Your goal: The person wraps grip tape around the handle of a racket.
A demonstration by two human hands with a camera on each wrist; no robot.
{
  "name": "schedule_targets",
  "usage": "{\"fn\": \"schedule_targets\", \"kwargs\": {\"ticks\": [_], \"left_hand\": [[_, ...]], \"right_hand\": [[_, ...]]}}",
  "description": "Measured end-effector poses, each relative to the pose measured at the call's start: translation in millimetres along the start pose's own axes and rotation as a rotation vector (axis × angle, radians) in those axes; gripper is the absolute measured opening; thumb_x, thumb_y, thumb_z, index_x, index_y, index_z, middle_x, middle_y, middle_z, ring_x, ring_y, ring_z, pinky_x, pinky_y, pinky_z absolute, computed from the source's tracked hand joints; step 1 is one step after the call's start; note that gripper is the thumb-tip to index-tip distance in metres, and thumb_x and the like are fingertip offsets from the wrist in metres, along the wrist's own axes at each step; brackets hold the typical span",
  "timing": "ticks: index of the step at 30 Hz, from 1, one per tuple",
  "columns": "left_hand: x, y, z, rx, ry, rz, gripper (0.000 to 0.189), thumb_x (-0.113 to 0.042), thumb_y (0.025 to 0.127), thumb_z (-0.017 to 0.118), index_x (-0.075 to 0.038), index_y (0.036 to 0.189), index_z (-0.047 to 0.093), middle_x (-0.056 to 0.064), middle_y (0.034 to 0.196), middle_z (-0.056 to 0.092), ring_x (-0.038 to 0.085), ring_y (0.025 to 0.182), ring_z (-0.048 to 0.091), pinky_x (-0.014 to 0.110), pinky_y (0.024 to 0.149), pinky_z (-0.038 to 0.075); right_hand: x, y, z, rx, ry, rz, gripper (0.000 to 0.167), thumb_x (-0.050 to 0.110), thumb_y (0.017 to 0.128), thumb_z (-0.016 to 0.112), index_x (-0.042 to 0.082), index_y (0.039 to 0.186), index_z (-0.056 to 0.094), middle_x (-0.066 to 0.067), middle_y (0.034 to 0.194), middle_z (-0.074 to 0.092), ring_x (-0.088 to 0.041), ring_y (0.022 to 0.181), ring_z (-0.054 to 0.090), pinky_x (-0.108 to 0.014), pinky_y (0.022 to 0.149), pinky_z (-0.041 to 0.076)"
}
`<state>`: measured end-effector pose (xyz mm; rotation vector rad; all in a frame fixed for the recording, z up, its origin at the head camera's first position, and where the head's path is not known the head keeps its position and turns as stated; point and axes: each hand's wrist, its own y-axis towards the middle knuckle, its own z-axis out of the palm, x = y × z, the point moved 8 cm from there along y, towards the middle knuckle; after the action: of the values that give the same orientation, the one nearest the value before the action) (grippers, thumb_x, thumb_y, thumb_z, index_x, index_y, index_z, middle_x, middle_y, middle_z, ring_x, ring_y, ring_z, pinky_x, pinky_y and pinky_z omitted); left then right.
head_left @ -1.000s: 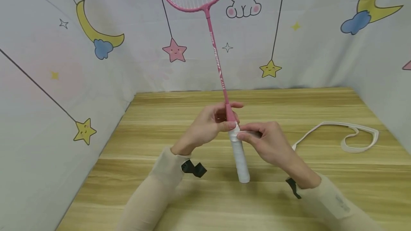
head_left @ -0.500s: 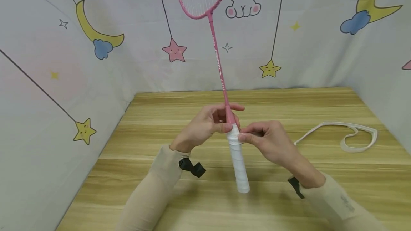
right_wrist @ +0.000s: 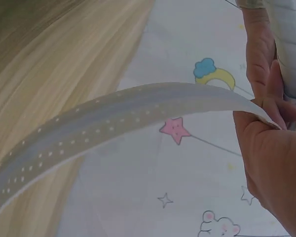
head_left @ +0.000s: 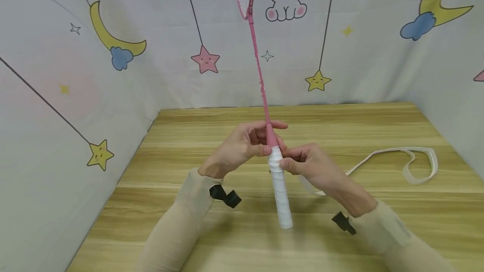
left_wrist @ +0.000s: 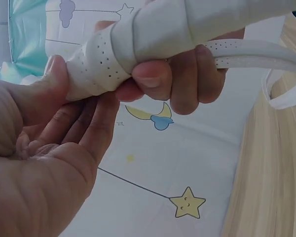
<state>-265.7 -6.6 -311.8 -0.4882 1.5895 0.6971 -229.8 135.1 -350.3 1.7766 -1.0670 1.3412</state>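
The pink badminton racket with a long thin shaft (head_left: 259,66) stands tilted in the two hands above the wood-grain table (head_left: 189,137), its head towards 12 o'clock and its white-wrapped cylindrical handle (head_left: 281,196) towards 6. Over the last second it has rolled about its long axis: the strung head, which showed nearly its full face, is now almost edge-on, while the shaft keeps much the same line.

The left hand (head_left: 238,148), at 9 o'clock from the handle's top, holds the racket there, thumb in front and fingers behind. The right hand (head_left: 317,167), at 4 o'clock, pinches the white perforated flat strip (right_wrist: 123,111) close against the handle.

From that pinch the strip runs out to a loop on the table at 3 o'clock. The loop has slid slightly towards the handle, and a slack bend now shows below the right hand. Together these suggest that turning the racket is winding the strip on, with a fair length yet unwound. Whether its layers lie evenly behind is hidden.
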Motion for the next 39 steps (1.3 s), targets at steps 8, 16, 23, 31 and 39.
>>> {"fn": "schedule_targets", "kwargs": {"ticks": [8, 16, 23, 31, 39], "left_hand": [[-2.5, 1.1, -0.3, -0.120, 0.225, -0.015, 0.053, -0.004, 0.107, 0.067, -0.013, 0.158, 0.057, 0.020, 0.123, 0.073, 0.021, 0.113, 0.073, 0.032, 0.101, 0.061], [-6.3, 3.9, 2.5, -0.234, 0.409, 0.039, 0.050, -0.011, 0.104, 0.075, -0.008, 0.152, 0.064, 0.018, 0.113, 0.078, 0.017, 0.099, 0.073, 0.031, 0.090, 0.062], [4.7, 2.9, -3.9, -0.284, 0.296, -0.062, 0.042, -0.009, 0.104, 0.073, -0.011, 0.146, 0.069, 0.018, 0.129, 0.075, 0.018, 0.105, 0.071, 0.028, 0.085, 0.059], [7.4, 2.4, -7.5, -0.253, 0.163, -0.049, 0.038, -0.001, 0.103, 0.069, -0.006, 0.141, 0.070, 0.014, 0.110, 0.077, 0.014, 0.099, 0.071, 0.027, 0.086, 0.059], [10.4, 2.9, -6.5, -0.196, 0.072, -0.044, 0.039, 0.003, 0.104, 0.064, -0.003, 0.143, 0.067, 0.001, 0.103, 0.079, 0.014, 0.101, 0.073, 0.030, 0.093, 0.061]], "right_hand": [[4, -1.7, -8, -0.223, -0.063, -0.066, 0.026, 0.012, 0.104, 0.075, -0.005, 0.123, 0.079, -0.013, 0.109, 0.082, -0.008, 0.093, 0.070, -0.022, 0.087, 0.059], [9, -5.1, -11, -0.358, -0.177, -0.069, 0.028, 0.017, 0.102, 0.078, 0.000, 0.124, 0.081, -0.018, 0.116, 0.083, -0.010, 0.089, 0.067, -0.021, 0.077, 0.056], [14, -4.8, -11, -0.343, -0.218, -0.038, 0.024, 0.019, 0.101, 0.080, 0.001, 0.117, 0.084, -0.015, 0.107, 0.085, -0.012, 0.085, 0.069, -0.023, 0.075, 0.057], [22, -6.5, -13, -0.304, -0.224, -0.047, 0.019, 0.012, 0.101, 0.078, -0.002, 0.113, 0.084, -0.017, 0.108, 0.085, -0.012, 0.094, 0.079, -0.019, 0.080, 0.061], [19, -7.1, -17, -0.330, -0.192, -0.023, 0.016, 0.014, 0.098, 0.082, 0.000, 0.105, 0.085, -0.012, 0.099, 0.085, -0.005, 0.086, 0.075, -0.021, 0.077, 0.059]]}}
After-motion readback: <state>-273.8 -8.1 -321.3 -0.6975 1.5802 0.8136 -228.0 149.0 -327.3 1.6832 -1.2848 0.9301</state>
